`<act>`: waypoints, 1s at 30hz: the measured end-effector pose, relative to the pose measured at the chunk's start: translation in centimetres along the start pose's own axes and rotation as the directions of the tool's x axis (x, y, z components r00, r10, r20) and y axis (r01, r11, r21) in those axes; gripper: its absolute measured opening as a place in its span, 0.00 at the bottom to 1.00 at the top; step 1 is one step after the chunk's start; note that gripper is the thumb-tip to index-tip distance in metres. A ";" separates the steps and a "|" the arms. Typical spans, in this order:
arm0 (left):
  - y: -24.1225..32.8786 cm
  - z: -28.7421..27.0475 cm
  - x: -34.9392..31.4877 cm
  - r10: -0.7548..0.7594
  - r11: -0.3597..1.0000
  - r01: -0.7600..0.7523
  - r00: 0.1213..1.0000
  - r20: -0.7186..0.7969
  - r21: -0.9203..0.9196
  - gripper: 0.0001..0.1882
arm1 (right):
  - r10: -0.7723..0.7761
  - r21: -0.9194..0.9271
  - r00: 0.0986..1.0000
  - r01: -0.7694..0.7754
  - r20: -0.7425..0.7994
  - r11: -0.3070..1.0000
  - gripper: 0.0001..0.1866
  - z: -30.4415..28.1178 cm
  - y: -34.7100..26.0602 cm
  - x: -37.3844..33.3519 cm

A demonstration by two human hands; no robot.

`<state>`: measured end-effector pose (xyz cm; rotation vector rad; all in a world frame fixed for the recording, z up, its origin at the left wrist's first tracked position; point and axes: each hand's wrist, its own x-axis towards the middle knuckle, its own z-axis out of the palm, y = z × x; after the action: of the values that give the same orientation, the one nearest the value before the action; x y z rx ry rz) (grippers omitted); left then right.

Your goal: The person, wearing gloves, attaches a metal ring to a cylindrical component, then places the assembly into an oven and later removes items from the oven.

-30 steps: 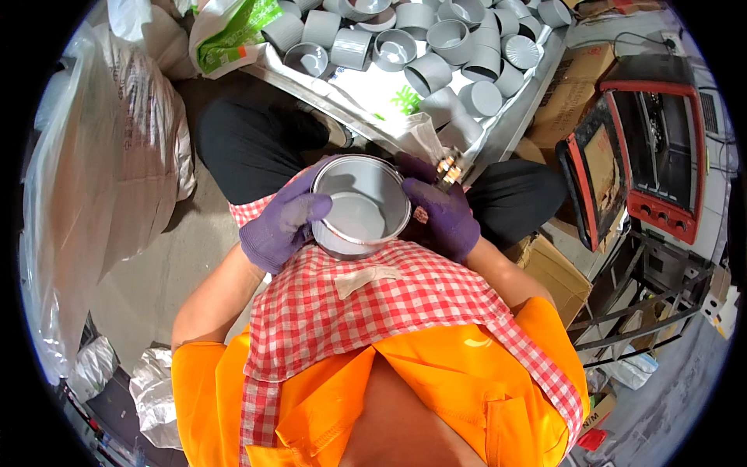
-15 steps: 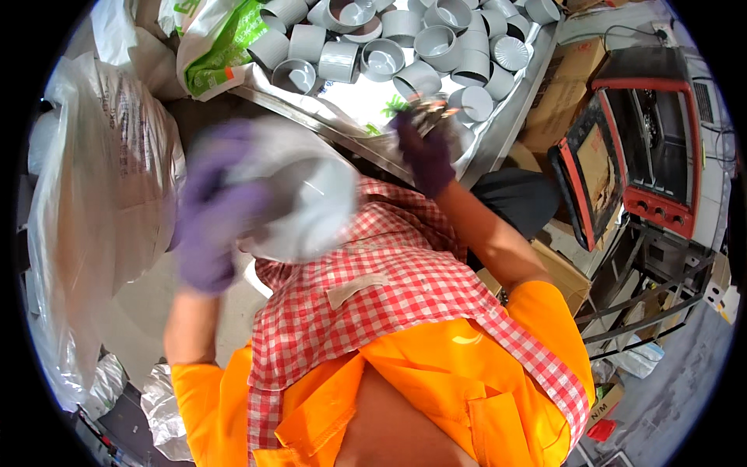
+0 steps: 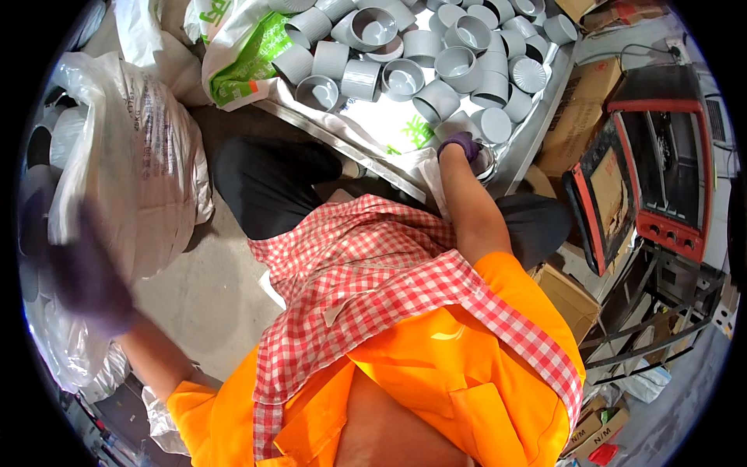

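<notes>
Two purple-gloved hands, set wide apart. Left hand (image 3: 89, 272): at the side of a large translucent plastic bag (image 3: 117, 179), motion-blurred; whether its fingers are apart or closed on anything cannot be told. Right hand (image 3: 459, 146): at the near right corner of a metal-rimmed tray (image 3: 531, 140), a small shiny item (image 3: 485, 161) just beside it, partly hidden and of unclear kind; whether the hand is clamped on it cannot be told either. Grey cups (image 3: 362, 80), round, some ribbed: dozens loose on the tray, upright, tipped or overturned, some leaning on one another. Further grey pieces (image 3: 68, 136): seen at the mouth of the bag, count not readable. Progress, as judged from this lie: partway; a portion appears bagged, while the larger visible share is on the tray, left to handle. Also listed: one green-and-white plastic sack (image 3: 253, 70) at the tray's left corner; one red-checked apron (image 3: 366, 261) across the lap; one red-and-black oven (image 3: 671, 232), door open, at right.
</notes>
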<state>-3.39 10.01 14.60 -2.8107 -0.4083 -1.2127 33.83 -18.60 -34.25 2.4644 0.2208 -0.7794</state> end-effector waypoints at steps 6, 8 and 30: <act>9.2 11.7 -4.2 0.263 0.852 0.025 0.844 0.468 -0.523 0.14 | -0.023 0.266 0.953 0.108 -0.302 0.958 0.19 0.8 -0.1 7.4; 10.2 12.7 -6.7 0.268 0.821 0.094 0.807 0.526 -0.563 0.13 | -0.095 0.329 0.958 0.184 -0.271 0.926 0.21 2.4 -2.0 7.4; 13.5 17.8 -5.7 0.200 0.668 0.200 0.880 0.432 -0.716 0.18 | -0.835 0.742 0.295 0.644 -0.464 -0.185 0.10 -16.1 10.2 -21.2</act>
<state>8.98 -1.51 -1.01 -3.8457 0.1562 -0.7452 27.40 -18.35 -6.48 2.8960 1.8996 -2.1363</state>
